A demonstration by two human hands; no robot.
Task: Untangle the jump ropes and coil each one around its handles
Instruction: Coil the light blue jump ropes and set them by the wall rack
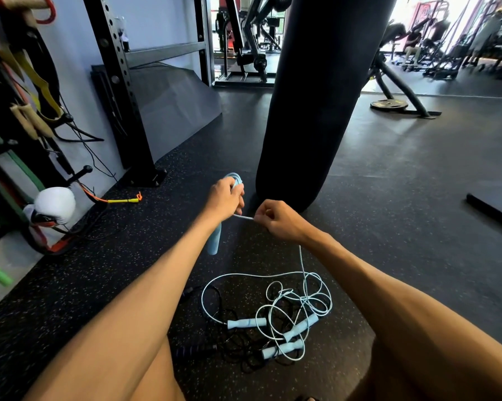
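My left hand (pixel 225 198) grips a light blue jump-rope handle (pixel 214 240) held upright, with rope loops (pixel 234 178) wound around its top. My right hand (pixel 278 219) pinches the pale blue cord (pixel 243 217) stretched taut between both hands; the cord drops from it to the floor. On the black speckled floor lies a tangled pile of pale blue rope (pixel 299 296) with three blue handles (pixel 246 323) in it. A black rope (pixel 244 347) with a dark handle (pixel 193 349) is mixed under the pile.
A black punching bag (pixel 316 96) hangs just beyond my hands. A black steel rack post (pixel 128 111) stands at the left, with resistance bands and a white boxing glove (pixel 54 206) along the wall. A yellow-handled rope (pixel 122 200) lies nearby. Gym machines stand far back.
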